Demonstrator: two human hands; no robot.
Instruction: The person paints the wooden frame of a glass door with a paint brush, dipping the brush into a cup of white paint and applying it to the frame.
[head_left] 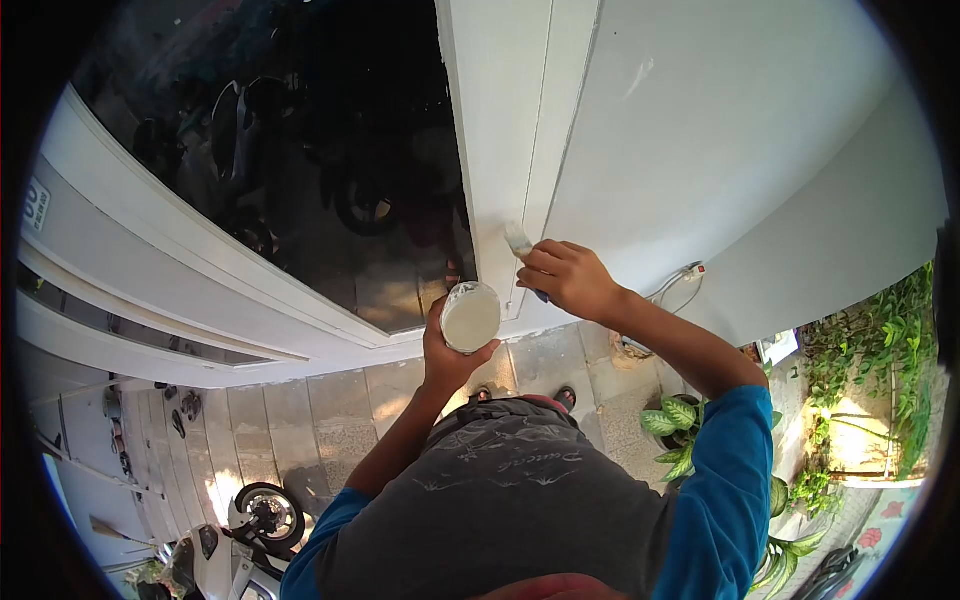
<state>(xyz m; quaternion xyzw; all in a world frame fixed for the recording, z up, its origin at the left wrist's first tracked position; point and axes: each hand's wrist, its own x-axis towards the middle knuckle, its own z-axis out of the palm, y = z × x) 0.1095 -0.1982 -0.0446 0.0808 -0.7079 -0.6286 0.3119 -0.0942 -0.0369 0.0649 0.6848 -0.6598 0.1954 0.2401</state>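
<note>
My left hand (452, 352) is wrapped round a round tub of whitish paint (471, 318), its open top facing up at me. In my right hand (572, 280) is a paintbrush (518, 240), its pale bristles pointing up and left against the white window frame (500, 190). The blue end of the brush's handle shows below my fingers. Dark glass (380, 130) fills the window left of the frame, and a pale wall (680, 150) lies to its right.
A power strip (694, 271) with a looped cable rests by the wall. Potted plants (680, 418) stand on the right of the paved floor (345, 425). Behind on the left is a motorcycle (265, 518), with footwear (190, 404) on the floor near the wall.
</note>
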